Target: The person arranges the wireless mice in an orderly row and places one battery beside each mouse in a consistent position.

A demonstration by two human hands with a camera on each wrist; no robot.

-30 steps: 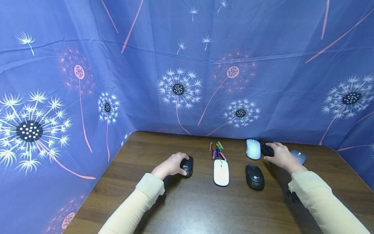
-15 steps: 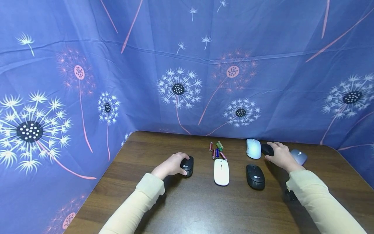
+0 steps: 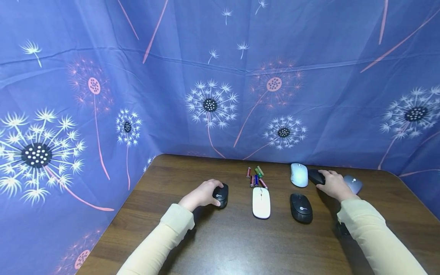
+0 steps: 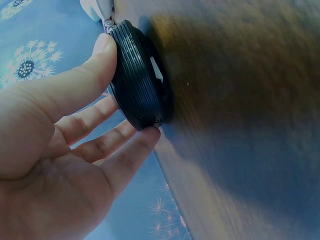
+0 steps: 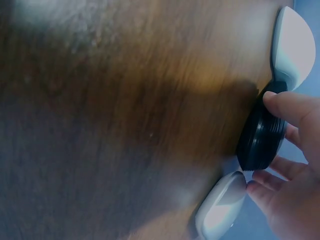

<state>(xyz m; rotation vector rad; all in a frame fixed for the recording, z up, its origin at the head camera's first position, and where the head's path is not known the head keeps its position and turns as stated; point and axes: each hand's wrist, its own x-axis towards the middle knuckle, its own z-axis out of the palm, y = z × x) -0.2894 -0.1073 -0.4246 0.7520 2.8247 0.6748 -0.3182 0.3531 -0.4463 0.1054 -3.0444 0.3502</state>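
The left hand (image 3: 203,194) grips a logo-marked black plastic mouse (image 3: 222,196) nearer the brown wooden counter's (image 3: 233,244) left edge; the right hand (image 3: 335,186) pinches a ribbed black mouse (image 3: 315,177) near the far edge, apparently positioning it; gentle release seems due.

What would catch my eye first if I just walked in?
Most likely the big blue cloth printed with white and pink dandelions, behind the wooden table. Next, perhaps, a person's left grip on one black mouse and right grip on a second black mouse, between a pale mouse and a grey mouse toward the table's back right. Between the two grips, a white mouse lies just in front of colourful batteries.
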